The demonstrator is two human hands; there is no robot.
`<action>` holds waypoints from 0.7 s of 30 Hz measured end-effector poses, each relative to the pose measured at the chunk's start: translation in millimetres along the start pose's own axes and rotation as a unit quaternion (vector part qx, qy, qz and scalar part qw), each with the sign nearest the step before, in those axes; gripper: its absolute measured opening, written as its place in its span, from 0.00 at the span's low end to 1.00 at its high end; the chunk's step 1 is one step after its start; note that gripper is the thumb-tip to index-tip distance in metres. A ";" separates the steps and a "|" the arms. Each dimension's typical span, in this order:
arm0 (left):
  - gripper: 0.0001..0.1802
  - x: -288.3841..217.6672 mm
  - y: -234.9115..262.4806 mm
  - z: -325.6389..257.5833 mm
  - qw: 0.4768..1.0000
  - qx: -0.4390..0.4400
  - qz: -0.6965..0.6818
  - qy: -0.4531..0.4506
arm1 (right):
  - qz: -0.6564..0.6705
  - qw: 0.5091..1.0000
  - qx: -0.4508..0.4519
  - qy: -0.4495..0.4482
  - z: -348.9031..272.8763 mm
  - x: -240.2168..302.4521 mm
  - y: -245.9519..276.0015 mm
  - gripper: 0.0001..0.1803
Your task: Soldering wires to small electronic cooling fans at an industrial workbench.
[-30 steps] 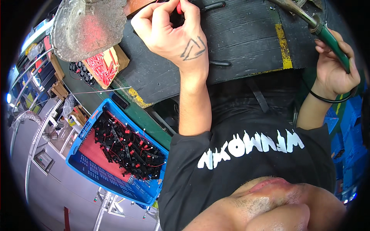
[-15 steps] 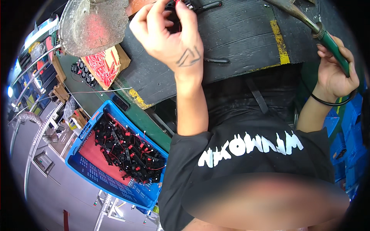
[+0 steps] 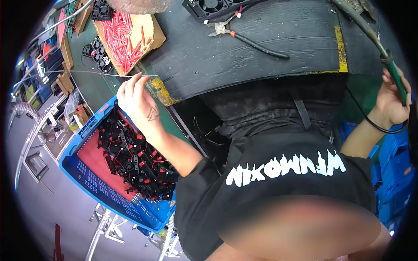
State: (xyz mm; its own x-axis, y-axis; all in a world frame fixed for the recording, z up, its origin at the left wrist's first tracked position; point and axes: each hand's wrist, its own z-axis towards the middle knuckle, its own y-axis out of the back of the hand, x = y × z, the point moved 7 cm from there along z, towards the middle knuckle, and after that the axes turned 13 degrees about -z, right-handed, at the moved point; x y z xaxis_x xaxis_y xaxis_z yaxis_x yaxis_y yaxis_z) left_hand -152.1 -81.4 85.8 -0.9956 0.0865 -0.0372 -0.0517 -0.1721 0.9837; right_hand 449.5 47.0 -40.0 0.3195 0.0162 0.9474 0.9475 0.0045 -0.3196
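My left hand [image 3: 140, 101] is over the far edge of the blue crate, its fingers partly bent and apart. Its fingertips are beside a thin, silvery wire [image 3: 98, 73] stretched across to the bench corner; no grip on the wire shows. My right hand [image 3: 391, 96] is wrapped round the green handle of a soldering iron [image 3: 397, 82], whose metal shaft points up and left over the bench. Diagonal cutters [image 3: 257, 45] with dark handles lie on the black bench top. Behind them sits a black fan unit [image 3: 217, 6] with small leads, cut off by the picture's upper edge.
The blue crate [image 3: 72, 152] at left holds many black parts with red wires [image 3: 137, 161]. A cardboard tray [image 3: 150, 37] of red tubes [image 3: 124, 39] stands beyond it, near more black fans [image 3: 102, 56]. Yellow tape [image 3: 164, 92] marks the bench corner. Blue bins [image 3: 394, 178] are at right.
My left hand has let go of the dark thing it held above the bench and moved left and nearer, to the wire. The cutters and fan unit now show fully uncovered by it.
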 end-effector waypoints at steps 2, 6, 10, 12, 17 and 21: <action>0.14 16.6 -7.1 -9.4 1.000 -0.007 0.001 0.006 | 0.018 0.999 0.032 0.013 1.4 9.9 -13.0 0.32; 0.11 39.5 -24.4 -16.9 0.998 -0.034 0.047 0.022 | 0.041 0.997 0.067 0.027 4.3 29.9 -40.3 0.31; 0.08 35.0 -9.8 -6.9 0.994 -0.071 0.083 0.002 | -0.021 0.997 0.075 0.025 5.9 44.8 -53.1 0.29; 0.08 12.0 12.2 2.1 0.990 -0.128 0.014 -0.057 | 0.011 0.994 0.092 0.062 4.1 55.2 -56.6 0.31; 0.15 -52.4 21.9 35.9 0.960 -0.231 -0.128 -0.087 | -0.072 0.991 0.101 0.042 12.0 63.6 -60.8 0.30; 0.22 -95.1 0.1 79.2 0.900 -0.258 -0.259 -0.236 | -0.095 0.986 0.128 0.046 29.9 74.7 -73.2 0.30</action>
State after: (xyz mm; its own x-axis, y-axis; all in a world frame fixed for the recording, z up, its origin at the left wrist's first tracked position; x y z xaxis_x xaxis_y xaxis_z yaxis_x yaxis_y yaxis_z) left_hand -51.2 -11.9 103.4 -0.6892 0.6726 -0.2694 -0.6511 -0.4117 0.6377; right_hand 403.7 77.7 53.7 0.1475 -0.1000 0.9840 0.9607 0.2509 -0.1185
